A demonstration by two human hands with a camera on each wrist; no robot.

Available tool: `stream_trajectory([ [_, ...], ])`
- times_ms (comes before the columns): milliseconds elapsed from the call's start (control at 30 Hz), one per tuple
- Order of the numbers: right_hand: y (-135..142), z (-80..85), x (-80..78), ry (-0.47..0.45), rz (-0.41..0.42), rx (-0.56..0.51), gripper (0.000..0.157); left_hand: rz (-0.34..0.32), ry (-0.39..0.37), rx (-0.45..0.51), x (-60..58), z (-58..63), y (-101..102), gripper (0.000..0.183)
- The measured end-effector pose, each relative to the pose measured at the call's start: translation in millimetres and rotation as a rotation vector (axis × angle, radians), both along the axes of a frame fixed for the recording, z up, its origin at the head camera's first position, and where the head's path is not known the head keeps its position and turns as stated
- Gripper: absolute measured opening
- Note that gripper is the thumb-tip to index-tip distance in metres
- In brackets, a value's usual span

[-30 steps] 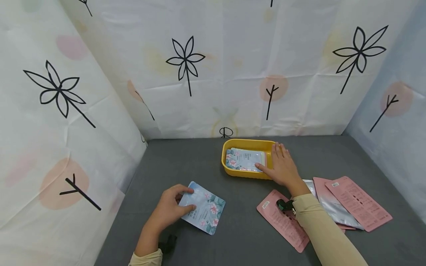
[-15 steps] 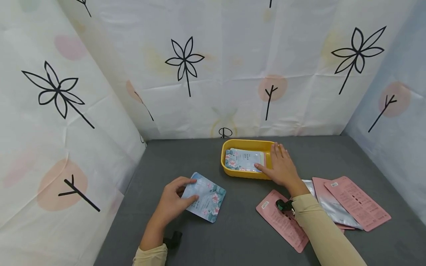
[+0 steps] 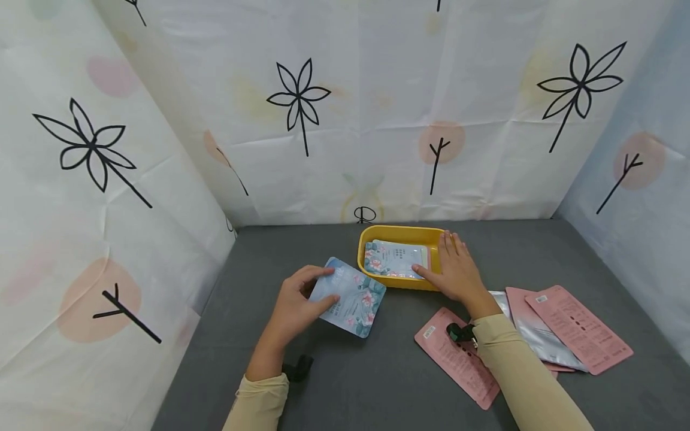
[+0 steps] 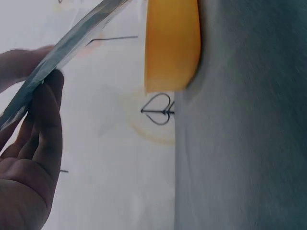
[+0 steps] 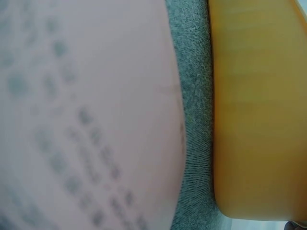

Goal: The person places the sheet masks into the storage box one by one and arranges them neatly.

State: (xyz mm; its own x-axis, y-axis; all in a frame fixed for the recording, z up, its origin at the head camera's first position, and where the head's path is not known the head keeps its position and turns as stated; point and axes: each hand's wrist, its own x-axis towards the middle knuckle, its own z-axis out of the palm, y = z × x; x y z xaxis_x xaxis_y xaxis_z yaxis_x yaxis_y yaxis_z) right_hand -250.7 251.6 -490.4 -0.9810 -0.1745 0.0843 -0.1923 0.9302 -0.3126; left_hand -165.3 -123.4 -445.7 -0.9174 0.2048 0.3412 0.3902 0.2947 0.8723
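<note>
My left hand (image 3: 293,308) pinches a blue flower-printed sachet (image 3: 353,299) by its left edge, thumb on its printed face. It is raised above the table, just front-left of a yellow plastic basket (image 3: 399,282). In the left wrist view the sachet (image 4: 62,50) appears nearly edge-on between thumb and fingers, apart from the basket (image 4: 172,48). Similar blue sachets (image 3: 400,258) lie flat inside the basket. My right hand (image 3: 459,272) rests on the basket's right end with fingers extended, its thumb reaching over the front rim by the sachets.
Beneath my right forearm lies a pink sachet (image 3: 439,341), close up in the right wrist view (image 5: 96,96). More pink sachets (image 3: 579,329) and a silver one (image 3: 544,338) overlap at the right. Patterned cloth walls (image 3: 372,120) bound the grey table (image 3: 302,251) behind and at both sides.
My left hand has lifted the blue sachet and carried it forward and right, closer to the basket. The right hand and the basket have stayed in place.
</note>
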Motion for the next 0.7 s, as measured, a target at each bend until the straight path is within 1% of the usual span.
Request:
stream_trajectory([
  [133, -0.3, 0.4, -0.1, -0.002, 0.004, 0.002, 0.120, 0.009, 0.022, 0.062, -10.2, -0.6, 10.7, 0.049],
  [300, -0.1, -1.0, -0.3, -0.001, 0.004, -0.003, 0.121, 0.049, -0.004, 0.119, -22.9, -1.3, 24.0, 0.051],
  [533, -0.7, -1.6, 0.4, 0.001, 0.011, -0.016, 0.121, 0.105, -0.018, 0.159, -37.6, -10.7, 35.7, 0.055],
  [700, 0.3, -2.3, -0.4, 0.004, 0.007, 0.002, 0.121, 0.115, -0.042, 0.167, -44.0, -16.5, 41.0, 0.060],
])
